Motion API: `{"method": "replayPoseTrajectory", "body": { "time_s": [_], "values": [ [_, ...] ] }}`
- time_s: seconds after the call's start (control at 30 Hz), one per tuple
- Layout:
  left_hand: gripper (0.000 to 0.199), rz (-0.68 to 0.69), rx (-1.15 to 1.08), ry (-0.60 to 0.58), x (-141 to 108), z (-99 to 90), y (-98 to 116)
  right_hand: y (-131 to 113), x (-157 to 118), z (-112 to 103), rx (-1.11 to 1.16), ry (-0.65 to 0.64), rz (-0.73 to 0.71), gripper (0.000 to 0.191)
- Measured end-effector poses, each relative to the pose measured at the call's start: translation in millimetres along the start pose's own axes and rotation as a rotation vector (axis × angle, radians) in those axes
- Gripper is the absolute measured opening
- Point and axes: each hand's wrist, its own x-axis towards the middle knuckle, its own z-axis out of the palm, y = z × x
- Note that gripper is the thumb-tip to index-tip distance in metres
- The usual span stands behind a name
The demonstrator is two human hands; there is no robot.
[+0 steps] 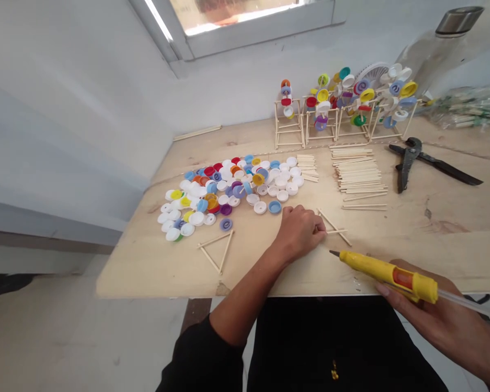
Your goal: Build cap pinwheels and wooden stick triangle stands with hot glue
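My left hand (301,231) rests on the wooden table with its fingers closed around the end of a thin stick (337,232). That stick crosses another stick (334,226) lying at a slant just right of the fingers. In my right hand (441,310) is a yellow glue gun (386,269), its dark nozzle pointing left, close to my left hand and apart from the sticks. A triangle of joined sticks (227,251) lies flat to the left of my left forearm.
Many bottle caps (196,219) spread over the table's left half. Bundled sticks (357,173) lie behind the hands, black pliers (409,163) at the right. Stick frames with cap wheels (289,130), a glass bottle (433,60) and a plastic bag (469,109) stand or lie along the wall.
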Motion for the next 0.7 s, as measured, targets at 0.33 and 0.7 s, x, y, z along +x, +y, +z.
{"method": "replayPoseTrajectory", "body": {
  "time_s": [0.33, 0.7],
  "values": [
    [0.013, 0.021, 0.046, -0.174, 13.9, -17.9, 0.9, -18.9, 20.4, 15.6, 0.037, -0.187, -0.114, 0.023],
    [0.011, 0.036, 0.021, -0.195, 15.4, -18.9, -3.7, -20.1, 24.0, 29.8, -0.058, -0.172, -0.110, 0.024]
  ]
}}
